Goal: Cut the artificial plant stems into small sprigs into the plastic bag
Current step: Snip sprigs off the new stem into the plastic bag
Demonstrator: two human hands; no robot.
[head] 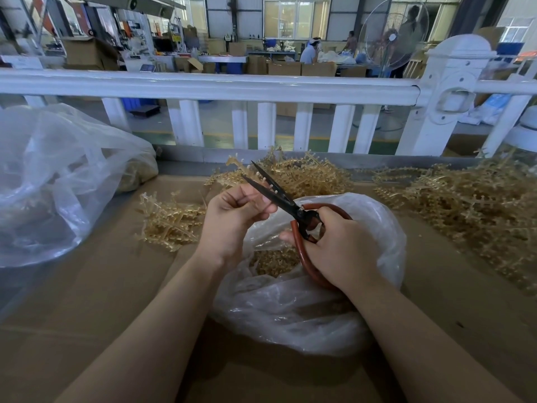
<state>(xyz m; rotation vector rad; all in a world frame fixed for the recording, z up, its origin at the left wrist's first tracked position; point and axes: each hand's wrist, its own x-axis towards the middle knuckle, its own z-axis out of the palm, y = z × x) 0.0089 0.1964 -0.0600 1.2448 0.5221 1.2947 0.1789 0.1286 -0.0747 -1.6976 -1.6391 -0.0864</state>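
We hold scissors (279, 199) w/ right hand (340, 251), blades apart; left hand (232, 219) pinches a stem (268, 186) btwn them, right over the bag (305, 309) so sprigs (274, 261) drop in.

White railing (203, 82) behind table; standing fan (392, 39) beyond; cardboard boxes (87, 53) stacked across workshop floor.

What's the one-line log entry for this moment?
left hand: pinches stem | right hand: grips scissors, blades open | plastic bag: below
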